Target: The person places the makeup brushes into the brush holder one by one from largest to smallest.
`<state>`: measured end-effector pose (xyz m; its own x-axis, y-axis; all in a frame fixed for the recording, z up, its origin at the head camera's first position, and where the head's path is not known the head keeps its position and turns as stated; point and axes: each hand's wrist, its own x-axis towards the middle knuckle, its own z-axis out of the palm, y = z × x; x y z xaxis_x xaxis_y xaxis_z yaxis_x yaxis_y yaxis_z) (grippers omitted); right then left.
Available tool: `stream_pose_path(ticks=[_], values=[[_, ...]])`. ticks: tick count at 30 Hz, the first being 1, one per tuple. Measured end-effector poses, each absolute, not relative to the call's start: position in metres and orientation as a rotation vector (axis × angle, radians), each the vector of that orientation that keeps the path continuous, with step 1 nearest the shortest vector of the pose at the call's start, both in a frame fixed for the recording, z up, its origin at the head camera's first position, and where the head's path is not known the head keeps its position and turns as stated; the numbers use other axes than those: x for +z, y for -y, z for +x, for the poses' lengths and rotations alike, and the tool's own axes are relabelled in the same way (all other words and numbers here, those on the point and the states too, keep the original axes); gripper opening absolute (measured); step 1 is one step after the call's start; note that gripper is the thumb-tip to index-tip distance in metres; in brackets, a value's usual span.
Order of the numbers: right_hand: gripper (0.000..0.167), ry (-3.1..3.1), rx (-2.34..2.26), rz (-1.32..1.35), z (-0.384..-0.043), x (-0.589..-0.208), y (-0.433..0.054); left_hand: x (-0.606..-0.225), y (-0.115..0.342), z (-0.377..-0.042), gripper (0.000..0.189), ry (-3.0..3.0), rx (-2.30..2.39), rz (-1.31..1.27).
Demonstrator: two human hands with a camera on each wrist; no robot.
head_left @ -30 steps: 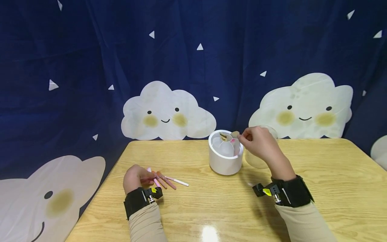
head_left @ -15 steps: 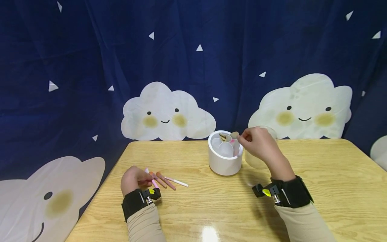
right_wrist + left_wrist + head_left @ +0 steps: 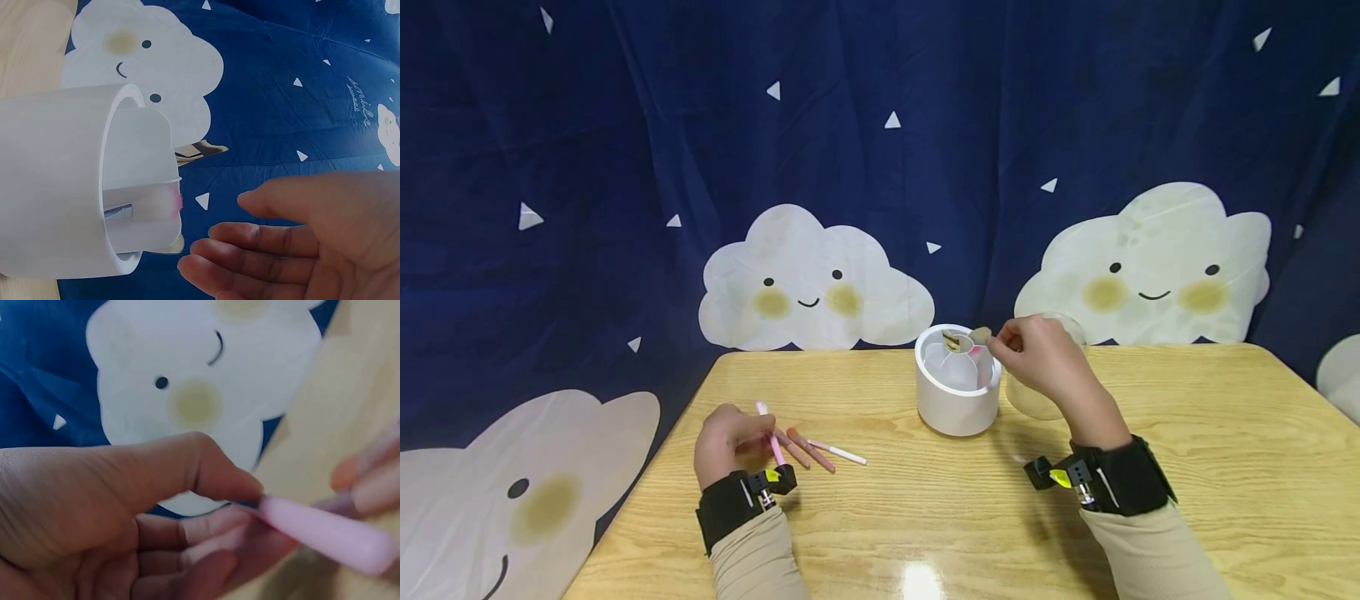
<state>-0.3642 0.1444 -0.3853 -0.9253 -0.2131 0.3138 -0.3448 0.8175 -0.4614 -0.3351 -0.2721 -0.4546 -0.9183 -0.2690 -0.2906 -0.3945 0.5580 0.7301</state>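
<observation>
In the head view my left hand (image 3: pixel 728 437) pinches a slim pink makeup brush (image 3: pixel 772 437) between thumb and fingers, over the left of the table. The left wrist view shows the rounded pink end of that brush (image 3: pixel 331 534) beyond the thumb. A white round brush holder (image 3: pixel 958 408) with clear dividers stands at the table's far middle. Beside its right rim is my right hand (image 3: pixel 1041 358). The right wrist view shows the right hand's fingers (image 3: pixel 262 237) loosely bent, holding nothing, near the holder's opening. A pink-tipped brush (image 3: pixel 159 205) shows through a divider there.
Several makeup brushes (image 3: pixel 820 454), brownish pink and white, lie on the wooden table (image 3: pixel 925 500) right of the left hand. A clear cylindrical cover (image 3: pixel 1030 402) stands behind the right hand. A dark blue curtain (image 3: pixel 850 125) with clouds hangs at the back.
The left hand has moved slightly left and lifted the pink brush away from the other brushes, turning it more upright. The right hand stays beside the holder.
</observation>
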Motion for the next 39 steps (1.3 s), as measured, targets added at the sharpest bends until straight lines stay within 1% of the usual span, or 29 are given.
stream_pose_path(ticks=[6,9,17,25,29,34,36,39], values=[[0.024,2.745,0.763,0.442,-0.364,-0.385,-0.143,-0.442,0.262,-0.339,0.037,-2.682,1.427,-0.477],[0.025,2.745,0.759,0.442,-0.364,-0.385,-0.143,-0.433,0.251,-0.343,0.036,-2.696,1.545,-0.389],[0.024,2.738,0.764,0.449,-0.364,-0.386,-0.143,-0.418,0.218,-0.354,0.019,-2.804,1.675,0.102],[0.022,2.685,0.777,0.49,-0.365,-0.388,-0.141,-0.407,0.176,-0.361,0.01,-2.8,1.72,0.445],[0.019,2.636,0.853,0.511,-0.364,-0.389,-0.138,-0.404,0.151,-0.365,0.01,-2.821,1.776,0.552],[0.014,2.532,1.034,0.615,-0.365,-0.39,-0.131,-0.403,0.12,-0.367,0.011,-2.821,1.874,0.712],[0.016,2.501,1.132,0.67,-0.365,-0.389,-0.128,-0.403,0.108,-0.368,0.012,-2.81,1.887,0.785],[0.024,2.475,1.27,0.731,-0.365,-0.389,-0.125,-0.404,0.094,-0.367,0.012,-2.793,1.875,0.88]])
